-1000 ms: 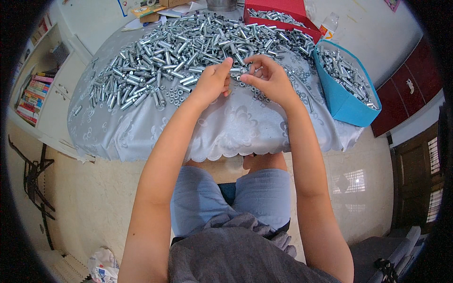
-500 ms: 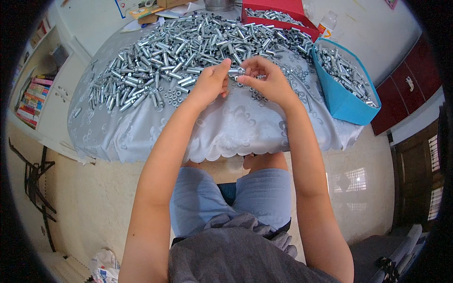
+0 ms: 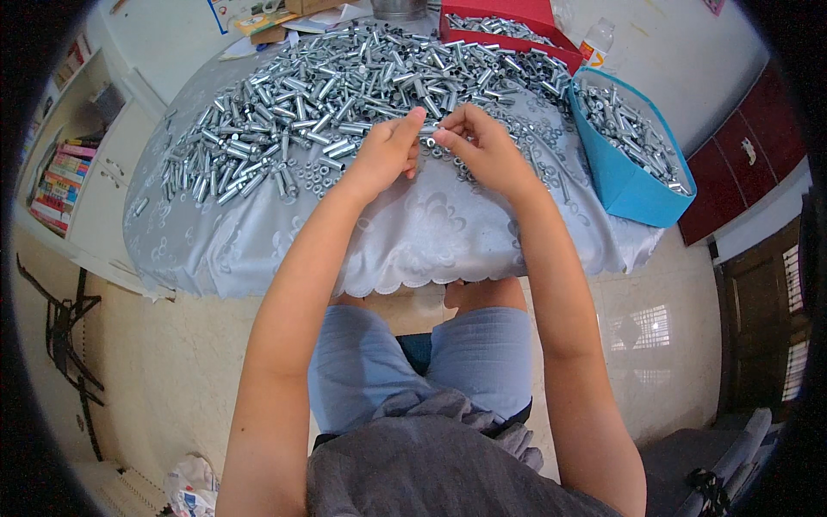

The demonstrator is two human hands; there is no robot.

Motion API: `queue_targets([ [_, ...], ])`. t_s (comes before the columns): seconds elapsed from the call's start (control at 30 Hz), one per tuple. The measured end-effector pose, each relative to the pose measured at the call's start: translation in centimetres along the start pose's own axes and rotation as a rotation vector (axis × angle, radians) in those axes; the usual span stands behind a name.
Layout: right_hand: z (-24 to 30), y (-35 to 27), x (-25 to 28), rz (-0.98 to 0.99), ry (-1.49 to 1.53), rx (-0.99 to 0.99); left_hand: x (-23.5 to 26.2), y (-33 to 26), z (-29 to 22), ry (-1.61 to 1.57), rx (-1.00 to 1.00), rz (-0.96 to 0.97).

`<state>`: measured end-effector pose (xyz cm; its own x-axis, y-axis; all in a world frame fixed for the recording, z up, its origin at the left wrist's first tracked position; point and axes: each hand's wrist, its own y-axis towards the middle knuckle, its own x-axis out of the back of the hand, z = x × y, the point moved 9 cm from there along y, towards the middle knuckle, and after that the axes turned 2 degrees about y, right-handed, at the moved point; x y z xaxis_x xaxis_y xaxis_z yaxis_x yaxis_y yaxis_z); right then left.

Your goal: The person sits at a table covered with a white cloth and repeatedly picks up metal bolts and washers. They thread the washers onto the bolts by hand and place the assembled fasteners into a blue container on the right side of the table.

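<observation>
My left hand point(image 3: 386, 151) and my right hand point(image 3: 485, 146) meet over the table, fingertips pinched on one small silver metal sleeve point(image 3: 430, 131) held between them. A big heap of silver metal sleeves point(image 3: 345, 86) covers the far half of the table, just beyond my hands. Small loose nuts point(image 3: 320, 179) lie scattered on the pale cloth point(image 3: 413, 233) near my left hand and under both hands.
A blue bin point(image 3: 624, 177) holding metal sleeves stands at the right. A red box point(image 3: 508, 26) with more of them sits at the far side, next to a plastic bottle point(image 3: 596, 39). A shelf with books point(image 3: 56, 185) stands left. My knees are under the table's front edge.
Both hands have stayed together at the same spot, fingers shifting slightly on the small piece. The view has tilted a little.
</observation>
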<state>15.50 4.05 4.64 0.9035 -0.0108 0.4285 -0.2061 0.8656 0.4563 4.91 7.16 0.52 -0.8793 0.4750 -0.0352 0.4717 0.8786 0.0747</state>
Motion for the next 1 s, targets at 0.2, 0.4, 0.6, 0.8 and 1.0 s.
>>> queue_targets([
  [0.2, -0.8, -0.1, -0.1, -0.033, 0.051, -0.044, -0.7, -0.1, -0.4, 0.0, -0.03, 0.022],
  [0.4, -0.5, -0.2, -0.3, -0.012, 0.022, -0.07, -0.2, -0.7, -2.4, 0.493, -0.337, -0.126],
  [0.6, -0.5, 0.0, 0.1, -0.069, 0.217, -0.141, -0.3, -0.6, -0.8, -0.049, 0.06, 0.073],
  [0.8, -1.5, 0.2, 2.3, -0.24, 0.469, -0.164, -4.8, -4.0, 1.7, 0.218, 0.345, 0.619],
  [1.0, -1.7, 0.2, 3.4, -0.326, 0.469, -0.171, 2.4, 0.5, -2.5, -0.741, -0.028, -0.038],
])
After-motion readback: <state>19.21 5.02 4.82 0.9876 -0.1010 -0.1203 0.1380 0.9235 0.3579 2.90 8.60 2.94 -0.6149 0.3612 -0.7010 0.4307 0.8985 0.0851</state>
